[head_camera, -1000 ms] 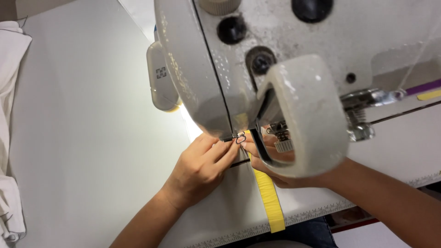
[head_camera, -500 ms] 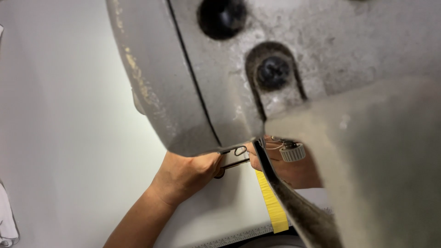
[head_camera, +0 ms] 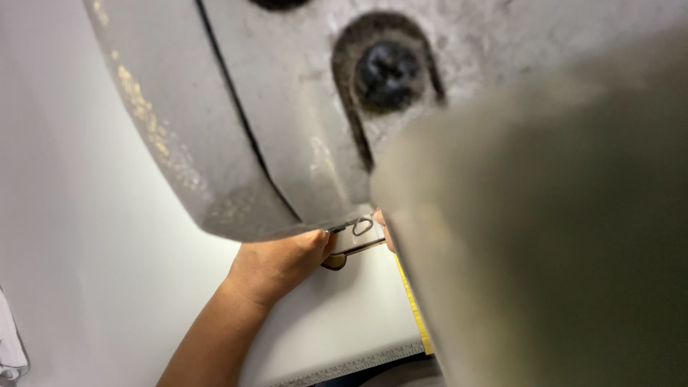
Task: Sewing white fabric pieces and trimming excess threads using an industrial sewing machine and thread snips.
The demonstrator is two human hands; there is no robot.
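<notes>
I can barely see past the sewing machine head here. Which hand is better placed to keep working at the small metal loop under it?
Probably the left hand: its fingers sit right beside the metal loop under the machine head. Of the right hand only a fingertip shows; the rest is hidden.

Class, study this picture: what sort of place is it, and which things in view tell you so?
Probably a sewing workshop: a worn grey sewing machine head fills the view, a left hand works under it on a pale worktable, and a yellow strip lies there.
</notes>
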